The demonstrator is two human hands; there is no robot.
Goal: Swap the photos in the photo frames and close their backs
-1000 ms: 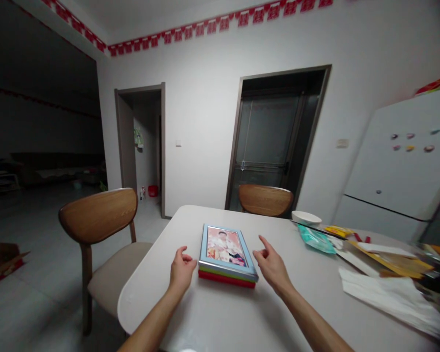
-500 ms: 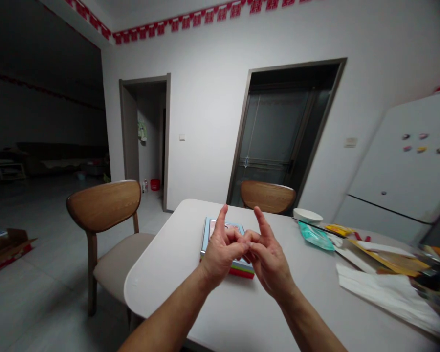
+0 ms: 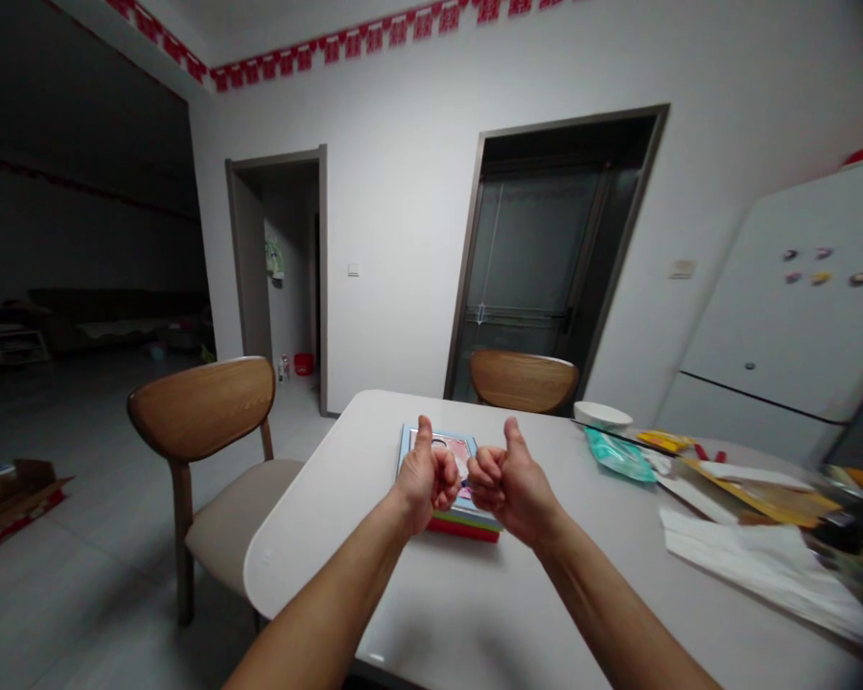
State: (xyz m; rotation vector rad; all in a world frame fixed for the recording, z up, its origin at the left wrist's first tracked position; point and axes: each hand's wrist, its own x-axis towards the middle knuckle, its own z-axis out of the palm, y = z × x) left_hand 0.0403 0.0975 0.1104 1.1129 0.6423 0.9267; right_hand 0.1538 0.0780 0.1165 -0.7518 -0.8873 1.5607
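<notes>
My left hand [image 3: 426, 476] is held up with its thumb pointing upward and the other fingers curled into a fist, nothing in it. Facing it, a small gap apart, my right hand [image 3: 512, 479] makes the same thumb-up shape and is also closed on nothing. Behind and below both hands lies a stack of books or flat boxes [image 3: 467, 529], with a light blue, pictured cover on top and green and red edges beneath. My hands hide part of that cover. The stack rests on a white table [image 3: 331, 508].
Toward the table's right side are a white bowl [image 3: 602, 415], a teal packet [image 3: 619, 455], a yellow packet [image 3: 665, 441] and white paper [image 3: 755, 570]. One wooden chair [image 3: 205, 407] stands at the left, another chair [image 3: 524, 380] at the far side. A white fridge [image 3: 777, 335] is at the right.
My hands have moved apart from touching at the fingertips. Their raised index fingers have curled in, and both thumbs now point up. The view has shifted slightly.
</notes>
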